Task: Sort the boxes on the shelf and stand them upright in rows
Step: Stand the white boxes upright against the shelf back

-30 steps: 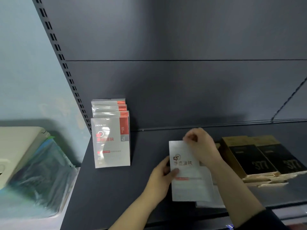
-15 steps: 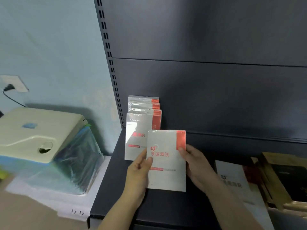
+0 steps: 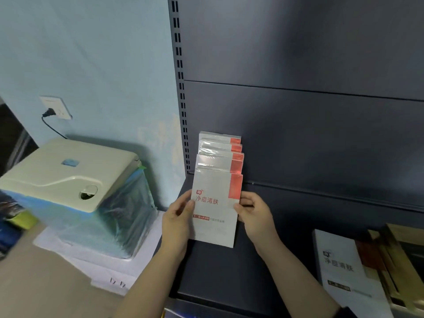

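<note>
Since half a second ago your white-and-red box (image 3: 215, 210) has moved back and left, from mid-shelf to the front of the upright row (image 3: 220, 152), and the view has swung left with it. You hold it upright now, face toward you, red stripe at its top right corner, just in front of the row at the left end of the dark shelf (image 3: 229, 276). Cannot tell if it touches the box behind. Its bottom edge looks down on the shelf.

Your left hand (image 3: 177, 222) pinches the box's left edge, thumb on the front face. Your right hand (image 3: 254, 214) grips the right edge, fingers curled round it.

The row holds several matching boxes, shrink-wrapped, standing one behind another against the back panel, beside the slotted post (image 3: 181, 88).

At the right end of the shelf a flat white box (image 3: 339, 267) lies face up, next to gold-edged boxes (image 3: 401, 260) that are also lying down, well apart from the row.

Left of the shelf, a cream machine (image 3: 68, 173) sits in clear plastic wrap, below a wall socket (image 3: 56, 107) with a black plug in it.
</note>
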